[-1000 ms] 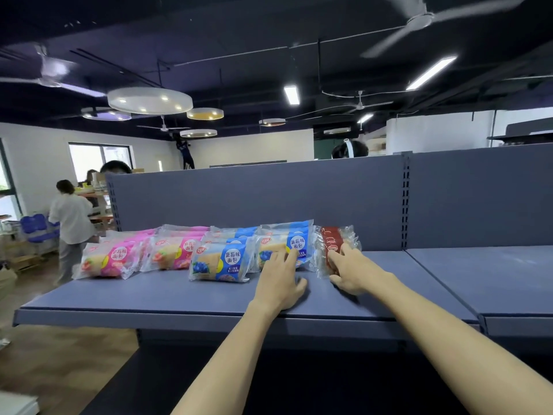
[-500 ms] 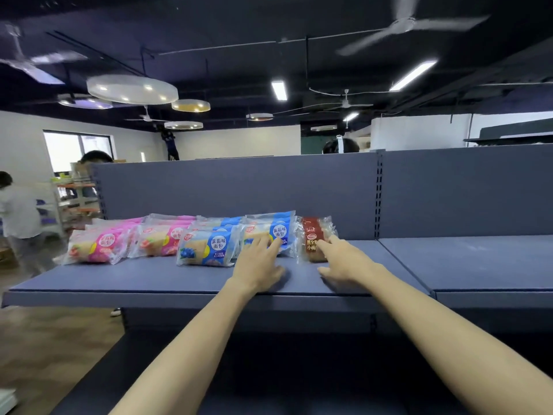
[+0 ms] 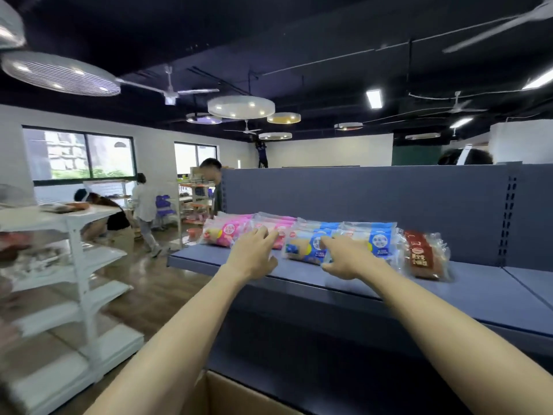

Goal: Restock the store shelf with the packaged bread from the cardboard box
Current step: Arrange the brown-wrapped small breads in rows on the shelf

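Observation:
Packaged bread lies in a row on the blue-grey store shelf [image 3: 374, 283]: pink packs [image 3: 221, 235] at the left, blue packs [image 3: 305, 245] in the middle and one red-brown pack [image 3: 423, 256] alone at the right. My left hand [image 3: 254, 256] reaches over the shelf's front with fingers extended, its fingertips at the pink packs. With spread fingers, my right hand [image 3: 344, 257] rests against the right end of the front blue pack. An open cardboard box [image 3: 239, 396] shows at the bottom edge, below my arms.
The shelf's upright back panel [image 3: 389, 205] stands behind the packs. A white shelving unit [image 3: 74, 280] is at the left across a wooden floor aisle. Several people [image 3: 143, 205] are in the background. The shelf continues bare to the right [image 3: 532, 283].
Both hands have shifted left along the row: the right hand left the red-brown pack and now touches a blue pack, the left hand is now at the pink packs. The view turned left.

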The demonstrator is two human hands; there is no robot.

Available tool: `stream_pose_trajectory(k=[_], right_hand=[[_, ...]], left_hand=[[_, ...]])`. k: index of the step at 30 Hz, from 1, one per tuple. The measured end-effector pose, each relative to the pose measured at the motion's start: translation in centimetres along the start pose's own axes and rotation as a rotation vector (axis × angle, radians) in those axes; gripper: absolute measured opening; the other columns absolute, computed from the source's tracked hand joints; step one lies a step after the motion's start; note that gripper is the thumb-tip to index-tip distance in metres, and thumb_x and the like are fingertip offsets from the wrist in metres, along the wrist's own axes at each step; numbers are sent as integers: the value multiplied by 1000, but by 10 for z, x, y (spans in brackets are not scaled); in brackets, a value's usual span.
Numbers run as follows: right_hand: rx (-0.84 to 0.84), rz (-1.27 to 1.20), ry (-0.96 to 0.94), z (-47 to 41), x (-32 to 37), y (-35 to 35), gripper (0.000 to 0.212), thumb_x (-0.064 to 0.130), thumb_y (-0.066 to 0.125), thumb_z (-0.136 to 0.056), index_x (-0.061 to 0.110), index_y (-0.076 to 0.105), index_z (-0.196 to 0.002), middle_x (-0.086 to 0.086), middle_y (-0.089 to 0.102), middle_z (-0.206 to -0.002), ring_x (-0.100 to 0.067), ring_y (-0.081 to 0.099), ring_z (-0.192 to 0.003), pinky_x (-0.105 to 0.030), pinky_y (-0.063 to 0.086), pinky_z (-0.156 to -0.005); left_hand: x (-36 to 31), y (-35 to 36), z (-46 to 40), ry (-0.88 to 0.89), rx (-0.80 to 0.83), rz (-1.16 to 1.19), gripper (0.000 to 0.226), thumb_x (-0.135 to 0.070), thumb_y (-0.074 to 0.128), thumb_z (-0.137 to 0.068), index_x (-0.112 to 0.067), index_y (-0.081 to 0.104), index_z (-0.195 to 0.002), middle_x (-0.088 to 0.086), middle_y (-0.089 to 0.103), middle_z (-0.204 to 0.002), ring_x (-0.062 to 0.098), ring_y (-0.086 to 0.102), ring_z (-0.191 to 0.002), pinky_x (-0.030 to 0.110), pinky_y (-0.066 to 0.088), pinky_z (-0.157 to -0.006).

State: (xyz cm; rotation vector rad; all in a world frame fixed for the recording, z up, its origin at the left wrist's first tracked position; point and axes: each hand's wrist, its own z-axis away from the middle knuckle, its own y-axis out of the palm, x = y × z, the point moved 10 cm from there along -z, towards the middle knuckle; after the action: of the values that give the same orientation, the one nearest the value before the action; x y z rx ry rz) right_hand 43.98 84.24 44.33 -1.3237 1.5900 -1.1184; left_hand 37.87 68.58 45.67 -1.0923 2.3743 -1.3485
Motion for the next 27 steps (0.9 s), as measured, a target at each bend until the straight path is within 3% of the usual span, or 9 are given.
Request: stream_pose_trajectory(k=[6, 11, 15, 19, 27], right_hand=[[-11, -29, -172, -31, 119, 2, 46, 32, 60, -91, 20, 44, -133, -5, 51, -131, -29, 53, -116, -36, 44, -79], [-15, -80, -286, -40, 200, 6, 42, 32, 62, -92, 19, 47, -129, -6, 52, -128, -28, 54, -109, -39, 49, -82], [22, -74, -322, -36, 244, 31, 38, 35, 60, -92, 20, 46, -124, -6, 52, -122, -29, 55, -106, -43, 51, -85], [83, -53, -326, -20, 262, 72, 38, 37, 59, -92, 19, 45, -122, -7, 51, -117, -30, 56, -105, -37, 43, -74], [303, -108, -318, 20, 267, 196, 41, 34, 60, -92, 19, 44, -128, -8, 49, -118, -31, 57, -101, -40, 46, -73]], left_hand=[[90, -19, 61, -96, 23, -98, 55, -33, 58, -86, -13, 45, -135, 8, 51, -129, 30, 50, -115, 37, 44, -89], [149, -31, 108, -173, 39, -121, 55, -35, 56, -88, -17, 41, -138, 6, 53, -117, 26, 52, -106, 35, 44, -84], [183, -17, 142, -216, 110, -133, 50, -36, 56, -87, -17, 43, -132, 8, 53, -119, 28, 52, -106, 37, 46, -83], [187, 23, 175, -230, 233, -89, 49, -36, 57, -88, -16, 42, -131, 10, 52, -118, 32, 51, -108, 43, 49, -85], [153, 141, 245, -255, 430, 83, 43, -34, 57, -89, -14, 44, -125, 10, 51, -118, 33, 52, -110, 44, 48, -83]])
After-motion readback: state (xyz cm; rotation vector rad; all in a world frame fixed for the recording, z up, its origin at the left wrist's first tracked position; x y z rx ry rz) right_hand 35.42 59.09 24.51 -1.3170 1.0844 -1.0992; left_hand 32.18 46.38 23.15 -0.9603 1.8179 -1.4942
